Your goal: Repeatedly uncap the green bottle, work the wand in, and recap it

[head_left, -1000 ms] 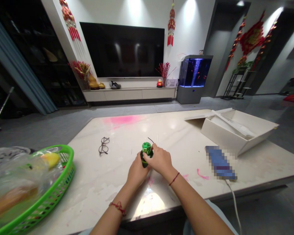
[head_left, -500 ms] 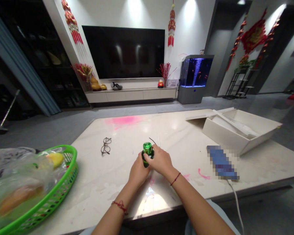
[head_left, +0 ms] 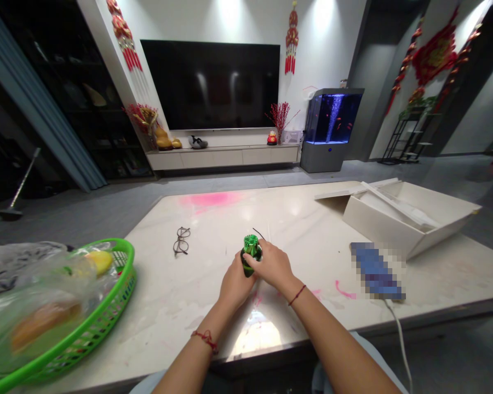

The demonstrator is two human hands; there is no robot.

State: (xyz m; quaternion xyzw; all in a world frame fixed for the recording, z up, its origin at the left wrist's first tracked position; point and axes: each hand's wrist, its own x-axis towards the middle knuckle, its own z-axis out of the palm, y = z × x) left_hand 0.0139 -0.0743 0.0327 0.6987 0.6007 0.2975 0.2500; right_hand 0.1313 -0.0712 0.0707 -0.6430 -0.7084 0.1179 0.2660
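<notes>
Both of my hands are closed around a small green object (head_left: 251,245) with a shiny, ribbed top and a darker body. It is held just above the middle of the white table (head_left: 213,230). My left hand (head_left: 235,282) wraps it from the left and below. From the right, my right hand (head_left: 274,267) grips it, thumb laid across the near side. A thin black strip (head_left: 258,233) shows just beyond the right fingers; whether it joins the object I cannot tell. The fingers hide much of the lower part.
Eyeglasses (head_left: 182,241) lie left of my hands. A green basket (head_left: 125,273) with bagged food stands at the left. On the right are a blurred blue rectangular item (head_left: 376,271) with a white cable (head_left: 400,334) and an open white box (head_left: 394,230). Pink stains mark the tabletop.
The ribbed top of the green object now shows at a slightly different angle. Both hands keep their hold, and the whole view has shifted a little.
</notes>
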